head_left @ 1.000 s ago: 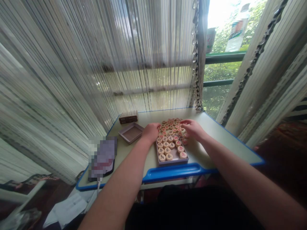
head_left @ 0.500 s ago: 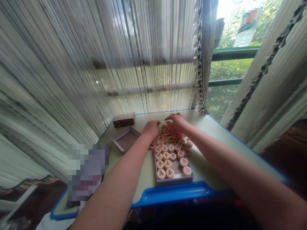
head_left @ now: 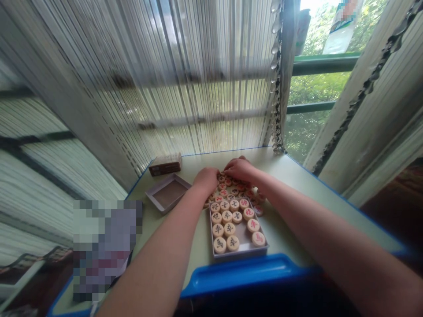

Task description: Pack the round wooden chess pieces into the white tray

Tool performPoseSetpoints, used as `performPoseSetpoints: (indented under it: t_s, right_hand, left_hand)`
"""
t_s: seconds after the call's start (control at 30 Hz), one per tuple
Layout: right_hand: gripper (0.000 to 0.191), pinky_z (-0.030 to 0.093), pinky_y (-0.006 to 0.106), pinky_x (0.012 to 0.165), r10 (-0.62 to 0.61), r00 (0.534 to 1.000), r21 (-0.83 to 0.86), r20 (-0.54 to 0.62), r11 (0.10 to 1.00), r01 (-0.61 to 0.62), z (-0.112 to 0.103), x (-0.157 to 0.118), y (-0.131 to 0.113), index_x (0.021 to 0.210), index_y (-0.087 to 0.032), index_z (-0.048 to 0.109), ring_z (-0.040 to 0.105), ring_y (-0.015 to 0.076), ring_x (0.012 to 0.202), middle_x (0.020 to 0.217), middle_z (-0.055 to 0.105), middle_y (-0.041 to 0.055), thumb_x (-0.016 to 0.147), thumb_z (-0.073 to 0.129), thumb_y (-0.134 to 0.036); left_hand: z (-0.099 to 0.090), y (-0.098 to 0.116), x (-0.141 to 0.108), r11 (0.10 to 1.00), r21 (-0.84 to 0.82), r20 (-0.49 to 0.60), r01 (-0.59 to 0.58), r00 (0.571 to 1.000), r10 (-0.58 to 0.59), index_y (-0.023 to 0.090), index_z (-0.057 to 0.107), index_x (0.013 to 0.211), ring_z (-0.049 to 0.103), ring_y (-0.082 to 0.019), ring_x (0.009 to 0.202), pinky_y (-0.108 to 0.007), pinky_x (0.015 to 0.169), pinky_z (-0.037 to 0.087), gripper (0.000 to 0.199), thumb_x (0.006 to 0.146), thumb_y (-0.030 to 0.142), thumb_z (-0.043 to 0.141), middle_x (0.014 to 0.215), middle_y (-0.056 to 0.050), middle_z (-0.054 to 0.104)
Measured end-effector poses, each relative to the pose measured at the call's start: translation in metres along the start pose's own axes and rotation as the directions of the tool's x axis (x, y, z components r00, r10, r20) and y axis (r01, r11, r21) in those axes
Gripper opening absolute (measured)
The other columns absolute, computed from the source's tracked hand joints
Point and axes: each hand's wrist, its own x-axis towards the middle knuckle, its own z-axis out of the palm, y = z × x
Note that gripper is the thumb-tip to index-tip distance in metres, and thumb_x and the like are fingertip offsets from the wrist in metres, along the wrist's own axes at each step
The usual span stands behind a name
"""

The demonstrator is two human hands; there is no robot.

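Observation:
My left hand [head_left: 206, 179] is at the far left side of a loose pile of Chinese chess pieces [head_left: 234, 191]. Its fingers curl inward, and their tips and anything in them are hidden. My right hand [head_left: 240, 169] lies over the pile's far side, palm down, fingers stretched and bent a little onto the pieces. Nearer to me is a shallow box [head_left: 243, 253] with pieces set in columns: black characters on the left, red ones along the right. Bare box floor shows between them, lower right of centre.
An upturned shallow lid [head_left: 161, 206] lies left of the pile, partly behind my left forearm. Behind it stands a small brown box [head_left: 165, 164]. A blurred-out item [head_left: 109, 251] is at the table's left edge. A blue tray edge [head_left: 244, 270] runs along the front; string curtains [head_left: 198, 88] hang behind.
My right hand has come down and left onto the pieces, its fingers closer to my left hand. My left hand has shifted slightly. The camera view has moved a little.

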Motion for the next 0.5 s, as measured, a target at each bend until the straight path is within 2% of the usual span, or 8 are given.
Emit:
performPoseSetpoints:
  t_s: [0.17,0.37,0.5]
  right_hand:
    - [0.016,0.043,0.030,0.084,0.021,1.000,0.120,0.018,0.992,-0.023,-0.0003,-0.0002,-0.0006,0.076,-0.026,0.073,0.055,0.0212,0.091,0.082,0.068,0.0041,0.068,0.065,-0.037]
    - [0.021,0.045,0.030,0.080,0.126,0.992,0.180,0.028,0.975,-0.129,0.0012,-0.0011,-0.0005,0.076,-0.023,0.073,0.058,0.0212,0.087,0.080,0.066,0.0060,0.063,0.069,-0.039]
    - [0.029,0.047,0.029,0.076,0.191,0.981,0.254,0.026,0.948,-0.191,-0.0008,-0.0045,-0.0034,0.081,-0.022,0.072,0.059,0.0187,0.080,0.080,0.064,0.0056,0.060,0.071,-0.042]
  left_hand:
    - [-0.0004,-0.0014,-0.0013,1.000,-0.029,0.015,0.000,1.000,0.001,0.023,0.069,0.098,0.062,-0.023,0.093,-0.030,0.081,0.045,0.035,0.073,0.013,0.046,0.097,-0.009,0.069]
    - [-0.0007,-0.0019,-0.0004,0.999,-0.043,0.015,0.009,1.000,-0.009,0.023,0.069,0.100,0.061,-0.023,0.095,-0.030,0.081,0.045,0.036,0.073,0.013,0.046,0.100,-0.009,0.069]
    - [0.0009,-0.0028,0.0003,0.998,-0.058,-0.028,-0.010,1.000,0.009,0.022,0.069,0.099,0.061,-0.022,0.094,-0.029,0.083,0.044,0.032,0.079,0.021,0.045,0.098,-0.009,0.069]
